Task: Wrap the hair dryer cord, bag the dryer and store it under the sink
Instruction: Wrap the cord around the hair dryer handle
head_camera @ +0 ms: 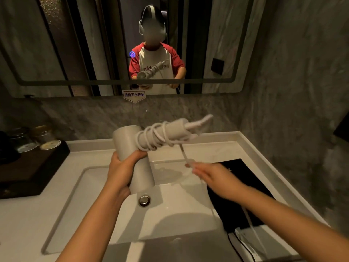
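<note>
My left hand (120, 167) grips the barrel of a pale grey hair dryer (128, 140) above the white sink (79, 188). Its handle points up and to the right, with several turns of white cord (160, 137) coiled around it. A stretch of cord runs down from the handle to my right hand (209, 173), which pinches it over the basin; that hand is blurred. More cord trails down past my right forearm toward the front right corner. A black bag (238, 203) lies flat on the counter to the right of the basin.
A round metal drain plug (144, 200) sits in the basin. A dark tray (28, 167) with glass jars stands on the left counter. The mirror (94, 44) fills the wall ahead. A white item (245, 241) lies at the front right.
</note>
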